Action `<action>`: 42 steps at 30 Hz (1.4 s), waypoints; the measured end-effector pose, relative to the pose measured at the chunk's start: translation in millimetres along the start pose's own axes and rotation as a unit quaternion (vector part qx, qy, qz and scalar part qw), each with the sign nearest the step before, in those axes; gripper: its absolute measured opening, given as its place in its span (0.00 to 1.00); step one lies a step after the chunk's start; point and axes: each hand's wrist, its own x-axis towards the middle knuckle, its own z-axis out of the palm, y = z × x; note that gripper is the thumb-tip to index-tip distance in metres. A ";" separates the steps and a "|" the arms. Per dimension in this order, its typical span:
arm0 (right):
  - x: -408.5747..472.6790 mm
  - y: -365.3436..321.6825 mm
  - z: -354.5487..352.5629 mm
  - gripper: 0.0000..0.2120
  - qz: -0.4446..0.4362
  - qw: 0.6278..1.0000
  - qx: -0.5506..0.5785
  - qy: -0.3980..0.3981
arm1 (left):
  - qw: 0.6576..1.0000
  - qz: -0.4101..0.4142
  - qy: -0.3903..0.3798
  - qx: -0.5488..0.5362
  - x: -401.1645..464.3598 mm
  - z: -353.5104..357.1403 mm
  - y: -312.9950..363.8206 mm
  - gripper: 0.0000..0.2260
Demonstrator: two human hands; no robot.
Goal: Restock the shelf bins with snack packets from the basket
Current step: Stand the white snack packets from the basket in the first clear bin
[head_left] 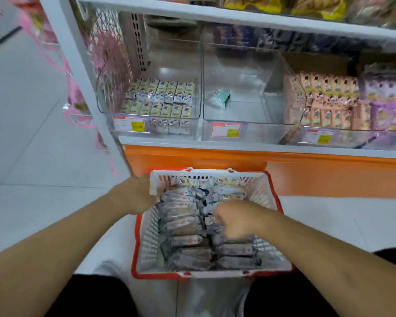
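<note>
Packets (185, 221): in basket (269, 199) on the floor, long axes lying left-right; directly under both hands
Right hand (232, 219): nearer; fingers curled into the pile, hold uncertain
Left hand (136, 194): fingers at the far-left rim, grip hidden
Middle bin (249, 131): above, nearly bare

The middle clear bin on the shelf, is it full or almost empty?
Almost empty. The middle clear bin holds only one green and white packet on its floor, while the left bin has rows of small packets.

Price labels (129, 125) on bins are too blurred.
</note>
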 end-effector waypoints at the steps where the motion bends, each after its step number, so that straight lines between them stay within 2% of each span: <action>1: -0.3 0.3 14.8 0.05 0.004 0.999 -0.042 -0.016 | 0.999 -0.015 -0.043 0.030 -0.3 18.5 -4.1 0.18; 3: -1.1 1.7 41.1 0.02 0.007 0.995 -0.093 -0.032 | 0.992 -0.026 -0.101 0.064 -2.5 44.4 -4.4 0.17; 6: 0.9 6.6 69.6 0.13 0.017 0.991 -0.127 -0.028 | 0.988 -0.014 -0.120 0.097 -8.0 59.4 6.6 0.13; 9: 4.1 11.5 77.8 0.13 0.018 0.991 -0.135 0.001 | 0.986 -0.011 -0.136 0.092 -8.1 60.0 12.2 0.11; 13: 4.6 14.7 71.9 0.06 0.019 0.992 -0.127 0.006 | 0.985 -0.036 -0.129 0.108 -5.0 52.8 8.8 0.11; 17: 4.7 19.3 53.2 0.12 -0.002 0.998 -0.054 0.034 | 0.987 -0.042 -0.084 0.129 -4.6 34.9 15.3 0.17; 18: 2.6 18.1 42.9 0.14 -0.017 0.998 -0.025 0.048 | 0.989 -0.031 -0.079 0.117 -4.1 26.8 18.8 0.18; 21: -10.3 6.4 2.6 0.21 -0.083 0.989 0.037 0.114 | 0.997 0.006 -0.073 -0.001 -0.1 -3.7 27.8 0.08; 22: -16.1 1.0 -11.5 0.22 -0.115 0.981 0.035 0.152 | 0.995 0.017 -0.078 -0.068 0.0 -15.2 30.9 0.12; 23: -23.5 -4.7 -22.7 0.23 -0.146 0.969 0.022 0.198 | 0.981 0.017 -0.095 -0.170 -1.8 -24.8 34.6 0.15; 24: -30.4 -10.5 -34.0 0.24 -0.177 0.952 -0.001 0.251 | 0.949 0.008 -0.121 -0.292 -5.2 -34.1 38.4 0.17; 26: -42.7 -20.9 -49.9 0.28 -0.230 0.909 -0.052 0.344 | 0.860 0.013 -0.176 -0.478 -19.0 -51.4 47.1 0.18; 28: -50.5 -31.6 -62.4 0.29 -0.262 0.882 -0.092 0.381 | 0.794 0.038 -0.184 -0.578 -26.8 -62.7 50.0 0.16; 30: -51.0 -36.7 -67.9 0.30 -0.281 0.867 -0.099 0.400 | 0.761 0.050 -0.158 -0.627 -27.1 -68.1 48.7 0.18; 33: -50.4 -35.2 -68.1 0.29 -0.297 0.875 0.024 0.381 | 0.759 0.046 -0.095 -0.642 -21.9 -75.5 46.4 0.21; 35: -51.2 -33.6 -69.6 0.23 -0.274 0.878 0.141 0.366 | 0.757 0.045 -0.068 -0.649 -20.4 -83.0 44.9 0.18; 37: -50.0 -35.1 -75.1 0.25 -0.230 0.881 0.229 0.344 | 0.753 0.051 -0.064 -0.653 -19.0 -90.5 43.5 0.18; 42: -38.1 -48.7 -85.8 0.30 -0.185 0.877 0.294 0.331 | 0.745 0.064 -0.055 -0.661 -14.4 -101.5 40.1 0.19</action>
